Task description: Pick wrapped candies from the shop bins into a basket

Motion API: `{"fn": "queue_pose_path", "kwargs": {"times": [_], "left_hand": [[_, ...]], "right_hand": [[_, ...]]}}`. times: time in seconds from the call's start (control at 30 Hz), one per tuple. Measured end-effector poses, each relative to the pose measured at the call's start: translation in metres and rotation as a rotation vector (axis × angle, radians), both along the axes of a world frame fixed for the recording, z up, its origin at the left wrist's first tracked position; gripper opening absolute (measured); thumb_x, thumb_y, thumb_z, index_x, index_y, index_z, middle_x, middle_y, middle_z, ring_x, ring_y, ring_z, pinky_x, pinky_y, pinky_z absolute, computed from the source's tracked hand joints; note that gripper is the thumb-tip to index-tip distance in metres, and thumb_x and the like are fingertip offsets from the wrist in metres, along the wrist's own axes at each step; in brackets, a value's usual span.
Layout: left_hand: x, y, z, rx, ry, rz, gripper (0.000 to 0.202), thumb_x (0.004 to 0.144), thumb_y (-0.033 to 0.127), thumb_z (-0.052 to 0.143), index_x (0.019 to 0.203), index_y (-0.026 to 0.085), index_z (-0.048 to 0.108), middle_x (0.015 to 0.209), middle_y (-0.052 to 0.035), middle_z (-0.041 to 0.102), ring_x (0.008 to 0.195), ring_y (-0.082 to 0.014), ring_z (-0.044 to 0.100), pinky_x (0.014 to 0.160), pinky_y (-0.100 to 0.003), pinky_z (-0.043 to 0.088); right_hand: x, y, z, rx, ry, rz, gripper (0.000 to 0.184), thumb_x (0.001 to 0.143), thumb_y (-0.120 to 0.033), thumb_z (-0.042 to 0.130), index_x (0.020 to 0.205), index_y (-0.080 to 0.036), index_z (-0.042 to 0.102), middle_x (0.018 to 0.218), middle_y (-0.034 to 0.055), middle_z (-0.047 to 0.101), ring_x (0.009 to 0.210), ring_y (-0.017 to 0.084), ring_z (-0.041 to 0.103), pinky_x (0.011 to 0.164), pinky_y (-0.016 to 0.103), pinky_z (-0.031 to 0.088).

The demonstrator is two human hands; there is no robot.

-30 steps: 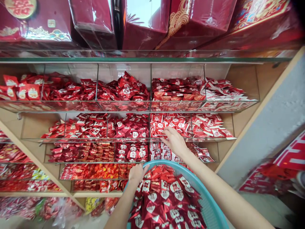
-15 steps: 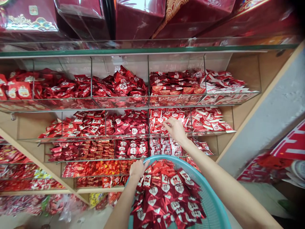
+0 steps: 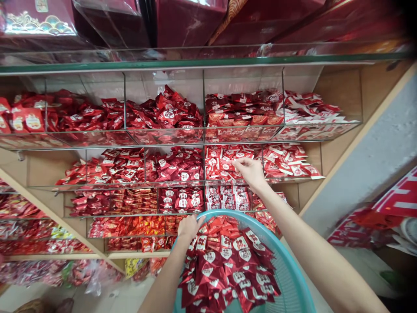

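Observation:
My left hand (image 3: 189,227) is closed round the far left rim of a turquoise plastic basket (image 3: 295,278). Inside the basket lie many dark red candy packets (image 3: 224,269) with white heart-shaped labels, and brighter red ones at the far end. My right hand (image 3: 252,171) is at the front of a shelf compartment of bright red and white packets (image 3: 221,163), to the right of a divider. Its thumb and fingertips are pinched together; what they hold, if anything, is too small to make out.
Clear-walled shelves hold red packets in several rows, with a thick glass shelf edge (image 3: 163,64) above. Large maroon boxes (image 3: 189,21) stand on top. A grey wall (image 3: 368,152) is at the right. Bagged candy (image 3: 87,276) lies at the lower left.
My right hand has moved a little to the right along the same compartment, its fingers still pinched. My left hand stays on the basket rim. The view has shifted slightly.

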State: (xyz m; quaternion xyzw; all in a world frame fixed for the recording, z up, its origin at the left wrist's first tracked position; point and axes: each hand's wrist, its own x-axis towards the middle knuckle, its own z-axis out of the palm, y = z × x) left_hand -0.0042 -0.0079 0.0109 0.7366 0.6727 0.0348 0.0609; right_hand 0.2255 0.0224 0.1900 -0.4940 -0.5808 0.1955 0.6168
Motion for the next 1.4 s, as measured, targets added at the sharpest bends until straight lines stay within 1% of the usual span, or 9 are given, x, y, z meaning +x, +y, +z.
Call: {"fn": "queue_pose_path", "kwargs": {"times": [0.17, 0.3, 0.37, 0.43, 0.57, 0.7, 0.9, 1.1, 1.4], "left_hand": [[-0.001, 0.002, -0.005, 0.015, -0.003, -0.011, 0.073, 0.079, 0.065, 0.013, 0.095, 0.012, 0.060, 0.084, -0.0156, 0.066, 0.082, -0.0291, 0.063, 0.069, -0.038, 0.047], [-0.002, 0.003, -0.008, 0.025, 0.006, -0.007, 0.073, 0.078, 0.066, 0.012, 0.095, 0.013, 0.060, 0.084, -0.0147, 0.066, 0.081, -0.0289, 0.063, 0.069, -0.038, 0.047], [-0.002, 0.003, -0.008, 0.020, 0.016, 0.001, 0.074, 0.078, 0.066, 0.012, 0.095, 0.013, 0.060, 0.084, -0.0149, 0.066, 0.081, -0.0295, 0.063, 0.069, -0.038, 0.047], [-0.001, 0.002, -0.006, 0.008, 0.023, 0.005, 0.074, 0.078, 0.066, 0.012, 0.096, 0.013, 0.060, 0.085, -0.0150, 0.066, 0.082, -0.0296, 0.063, 0.069, -0.037, 0.047], [0.001, 0.000, -0.001, -0.026, 0.020, 0.005, 0.073, 0.078, 0.066, 0.012, 0.098, 0.013, 0.059, 0.087, -0.0150, 0.066, 0.084, -0.0288, 0.062, 0.070, -0.036, 0.046], [0.003, -0.001, 0.001, -0.022, 0.012, 0.010, 0.076, 0.077, 0.068, 0.011, 0.098, 0.014, 0.059, 0.087, -0.0148, 0.066, 0.084, -0.0284, 0.062, 0.071, -0.036, 0.046], [0.004, -0.001, -0.002, -0.038, 0.014, 0.012, 0.079, 0.075, 0.069, 0.009, 0.101, 0.013, 0.058, 0.090, -0.0176, 0.065, 0.087, -0.0298, 0.061, 0.073, -0.039, 0.045], [0.005, -0.001, 0.001, -0.046, 0.033, 0.014, 0.080, 0.075, 0.070, 0.008, 0.101, 0.013, 0.058, 0.088, -0.0159, 0.065, 0.085, -0.0289, 0.061, 0.072, -0.037, 0.045], [0.004, 0.000, -0.003, -0.024, 0.015, 0.006, 0.081, 0.074, 0.070, 0.007, 0.101, 0.013, 0.058, 0.085, -0.0171, 0.065, 0.083, -0.0304, 0.062, 0.070, -0.040, 0.046]], "right_hand": [[-0.002, -0.028, -0.001, 0.018, 0.041, 0.049, 0.029, 0.073, -0.042, 0.058, 0.073, -0.014, 0.060, 0.054, 0.0004, 0.057, 0.049, 0.012, 0.053, 0.049, 0.025, 0.043], [-0.002, -0.066, -0.011, 0.168, -0.200, 0.040, 0.018, 0.081, -0.033, 0.051, 0.085, -0.017, 0.060, 0.078, 0.0053, 0.063, 0.072, 0.017, 0.060, 0.068, 0.033, 0.050], [-0.001, -0.084, -0.021, 0.304, -0.382, 0.034, 0.015, 0.083, -0.024, 0.049, 0.092, -0.019, 0.060, 0.095, 0.0075, 0.061, 0.088, 0.018, 0.058, 0.080, 0.036, 0.047], [0.000, -0.098, -0.033, 0.396, -0.517, 0.071, 0.023, 0.084, -0.016, 0.047, 0.104, -0.020, 0.057, 0.106, 0.0088, 0.058, 0.099, 0.019, 0.055, 0.087, 0.037, 0.046], [0.002, -0.122, -0.063, 0.374, -0.659, 0.180, 0.032, 0.085, -0.014, 0.043, 0.115, -0.021, 0.051, 0.113, 0.0099, 0.055, 0.105, 0.019, 0.053, 0.088, 0.037, 0.047], [-0.002, -0.152, -0.088, 0.141, -0.776, 0.370, 0.027, 0.088, -0.017, 0.037, 0.111, -0.020, 0.052, 0.110, 0.0091, 0.055, 0.100, 0.017, 0.055, 0.082, 0.033, 0.050], [-0.021, -0.203, -0.116, -0.181, -1.019, 0.706, 0.025, 0.090, -0.018, 0.030, 0.086, -0.019, 0.055, 0.085, 0.0029, 0.058, 0.070, 0.012, 0.059, 0.060, 0.023, 0.046], [-0.038, -0.221, -0.130, -0.186, -1.078, 0.716, 0.021, 0.089, -0.019, 0.033, 0.078, -0.019, 0.050, 0.081, 0.0007, 0.058, 0.063, 0.010, 0.057, 0.055, 0.022, 0.041], [-0.068, -0.233, -0.153, -0.052, -1.325, 0.570, 0.010, 0.078, -0.008, 0.047, 0.081, -0.018, 0.050, 0.085, 0.0007, 0.061, 0.058, 0.013, 0.058, 0.048, 0.024, 0.038]]}}
